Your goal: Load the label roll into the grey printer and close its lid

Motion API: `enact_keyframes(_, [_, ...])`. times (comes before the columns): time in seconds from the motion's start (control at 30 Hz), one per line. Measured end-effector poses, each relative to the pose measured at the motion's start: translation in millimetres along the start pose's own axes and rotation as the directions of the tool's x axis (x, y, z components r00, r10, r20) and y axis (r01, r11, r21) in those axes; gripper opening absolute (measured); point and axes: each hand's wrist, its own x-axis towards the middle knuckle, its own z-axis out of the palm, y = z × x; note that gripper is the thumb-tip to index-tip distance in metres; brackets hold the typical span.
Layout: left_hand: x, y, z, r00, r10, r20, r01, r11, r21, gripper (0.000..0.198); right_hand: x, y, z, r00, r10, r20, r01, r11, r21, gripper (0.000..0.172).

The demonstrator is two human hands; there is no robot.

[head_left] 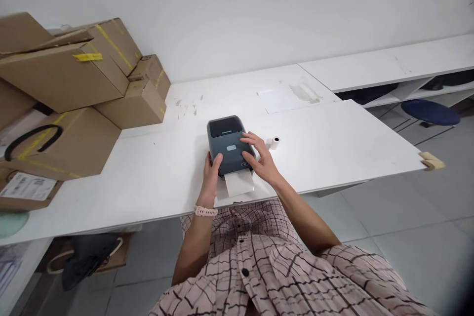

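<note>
A dark grey label printer (227,142) sits near the front edge of the white table (333,148). A white label sheet (239,182) sticks out of its front slot. My left hand (211,177) grips the printer's near left corner, thumb on top. My right hand (259,158) rests on the printer's right side with fingers spread flat over the lid. A small white paper roll (275,142) lies just right of the printer, apart from both hands.
Several cardboard boxes (74,89) are stacked at the left of the table. A white sheet of paper (276,99) lies at the back. White shelving (400,64) and a dark blue stool (431,112) stand to the right. A bag (87,256) sits under the table.
</note>
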Motion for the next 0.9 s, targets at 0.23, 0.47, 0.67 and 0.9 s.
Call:
enact_keyframes(0.23, [-4.7,-10.7,-2.7,1.000,0.006,0.024,-0.005,0.999,-0.042,0.065,-7.1,11.3,-2.0,0.994,0.029,0.105,-0.033,0.999,0.034,0.045])
enact_keyframes(0.47, [4.7,-19.8,-2.7,0.999,0.051,-0.018,-0.051,0.999,-0.005,0.069,-13.2,12.4,12.2,0.999,0.038,-0.003,-0.038,0.999,0.026,0.032])
enact_keyframes(0.67, [-54.0,-39.8,-1.7,0.968,-0.076,-0.238,0.116,0.980,0.161,0.074,-14.5,11.3,12.9,0.997,0.011,-0.083,-0.006,0.998,0.057,0.033])
enact_keyframes(0.9, [-74.6,-23.2,15.4,0.906,-0.395,0.155,0.411,0.908,-0.086,0.049,-13.2,9.6,12.6,0.993,-0.018,-0.115,0.024,0.998,0.051,0.030])
